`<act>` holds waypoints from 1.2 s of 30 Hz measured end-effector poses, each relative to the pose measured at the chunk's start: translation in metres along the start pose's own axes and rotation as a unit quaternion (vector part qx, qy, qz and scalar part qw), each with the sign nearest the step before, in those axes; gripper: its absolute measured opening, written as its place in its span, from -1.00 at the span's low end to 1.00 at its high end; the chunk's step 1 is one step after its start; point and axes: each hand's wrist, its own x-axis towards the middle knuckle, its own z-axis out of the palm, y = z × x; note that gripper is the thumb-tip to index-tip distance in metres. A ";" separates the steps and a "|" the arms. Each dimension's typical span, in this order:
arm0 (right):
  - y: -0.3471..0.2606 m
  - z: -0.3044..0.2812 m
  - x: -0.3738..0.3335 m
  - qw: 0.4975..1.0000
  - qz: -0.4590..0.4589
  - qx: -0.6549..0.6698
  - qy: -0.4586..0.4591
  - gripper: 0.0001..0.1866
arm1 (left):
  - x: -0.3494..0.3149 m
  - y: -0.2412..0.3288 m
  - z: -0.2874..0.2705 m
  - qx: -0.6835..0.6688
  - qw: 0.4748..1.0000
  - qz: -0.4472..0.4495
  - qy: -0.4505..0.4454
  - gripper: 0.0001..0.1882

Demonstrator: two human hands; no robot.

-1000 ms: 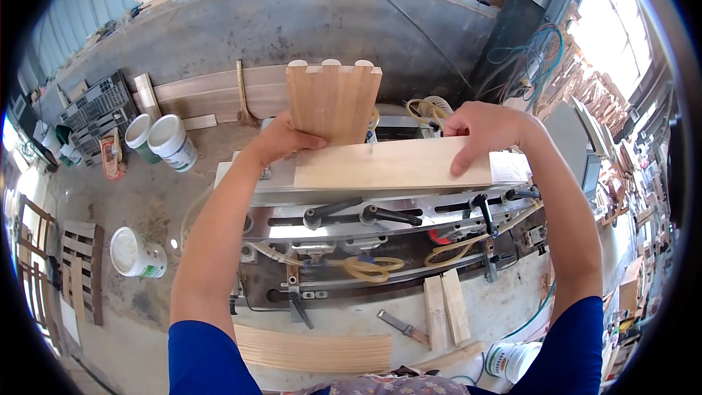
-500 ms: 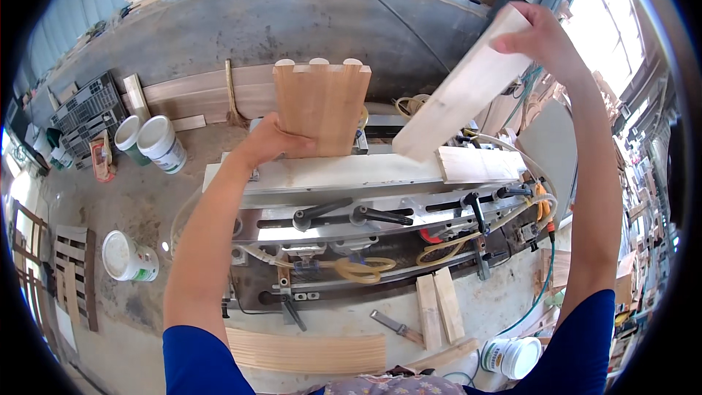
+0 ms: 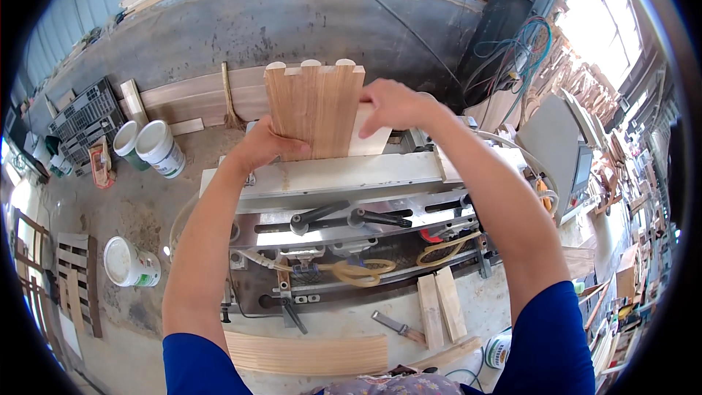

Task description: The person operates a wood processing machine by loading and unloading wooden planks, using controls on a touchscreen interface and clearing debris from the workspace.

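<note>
A reddish-brown wooden board [image 3: 313, 113] with rounded tongues along its top edge stands upright on the machine's white rail [image 3: 322, 173]. My left hand [image 3: 265, 145] is closed on its lower left side, the thumb lying across the face. At its right edge my right hand [image 3: 395, 106] grips a pale wooden board [image 3: 371, 135], thumb in front and fingers folded over the top. That pale board now stands upright, its left part hidden behind or beside the brown one; I cannot tell whether they touch.
Black clamp levers [image 3: 380, 217] and coiled yellowish hoses [image 3: 363, 271] sit on the machine's near side. Below lie two pale wood strips [image 3: 441, 307], a handsaw [image 3: 398, 327] and a wide plank [image 3: 307, 352]. White buckets [image 3: 131, 262] stand on the left floor; a grey panel [image 3: 552, 146] is at right.
My right hand has brought the pale board from its raised, slanted position at the upper right down and left, upright against the brown board's right side. My left hand stays nearly in place.
</note>
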 end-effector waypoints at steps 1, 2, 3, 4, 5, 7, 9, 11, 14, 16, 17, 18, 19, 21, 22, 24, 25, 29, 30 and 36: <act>-0.003 0.007 0.001 0.999 0.031 0.011 -0.021 -0.48 | 0.000 0.000 0.001 -0.003 1.000 -0.001 0.002 -0.52; -0.004 0.012 0.002 0.997 0.063 0.023 -0.043 -0.45 | 0.000 0.001 0.001 -0.006 1.000 -0.002 0.004 -0.52; -0.003 0.014 0.004 0.997 0.064 0.023 -0.043 -0.45 | 0.000 0.004 0.002 -0.007 1.000 -0.002 0.003 -0.52; -0.001 0.015 0.005 0.997 0.061 -0.004 -0.041 -0.45 | 0.000 0.007 0.003 0.005 1.000 -0.015 0.002 -0.45; 0.000 0.016 0.005 0.997 0.058 -0.031 -0.040 -0.46 | 0.001 0.008 0.004 0.018 0.999 -0.027 0.002 -0.38; -0.003 0.015 0.010 0.996 0.068 -0.039 -0.047 -0.45 | 0.001 0.007 0.003 0.017 1.000 -0.017 0.005 -0.39; -0.007 0.011 0.011 0.994 0.079 -0.048 -0.056 -0.45 | 0.001 0.009 0.001 0.014 1.000 -0.008 0.007 -0.40; -0.012 0.006 0.009 0.991 0.089 -0.076 -0.058 -0.45 | 0.003 0.017 -0.003 0.057 0.998 -0.024 -0.005 -0.41; -0.007 0.016 0.002 0.993 0.104 -0.023 -0.041 -0.44 | 0.000 0.016 0.005 0.057 0.998 0.000 -0.004 -0.41; -0.005 0.020 0.003 0.994 0.096 -0.031 -0.031 -0.42 | -0.002 0.011 0.005 0.031 0.999 0.009 0.004 -0.41; -0.006 0.022 0.003 0.995 0.088 -0.040 -0.023 -0.41 | -0.002 0.008 0.006 0.004 1.000 0.017 0.012 -0.41; -0.008 0.022 0.003 0.995 0.087 -0.039 -0.021 -0.41 | -0.003 0.008 0.006 0.006 1.000 0.017 0.013 -0.41; -0.011 0.021 0.003 0.994 0.096 -0.042 -0.021 -0.45 | -0.003 0.008 0.005 -0.007 1.000 0.018 0.011 -0.41; -0.014 0.020 0.005 0.994 0.103 -0.044 -0.018 -0.46 | -0.007 0.012 0.006 -0.018 1.000 0.020 0.009 -0.42; -0.013 0.021 0.007 0.992 0.112 -0.057 -0.025 -0.40 | -0.010 0.015 0.007 0.019 0.999 0.000 0.027 -0.41; -0.012 0.022 0.010 0.990 0.120 -0.073 -0.030 -0.32 | -0.014 0.036 0.008 0.055 0.997 -0.018 0.044 -0.40; -0.008 0.023 0.009 0.989 0.119 -0.081 -0.024 -0.32 | -0.015 0.058 0.010 0.140 0.988 -0.010 0.065 -0.38; -0.006 0.026 0.007 0.993 0.088 -0.075 0.003 -0.41 | -0.026 0.105 0.031 0.234 0.882 0.269 0.307 -0.33; -0.005 0.026 0.007 0.993 0.089 -0.076 0.002 -0.41 | -0.028 0.127 0.042 0.376 0.827 0.322 0.268 -0.34; -0.011 0.023 0.007 0.989 0.100 -0.107 -0.022 -0.40 | -0.010 0.130 0.061 0.572 0.752 0.302 0.128 -0.39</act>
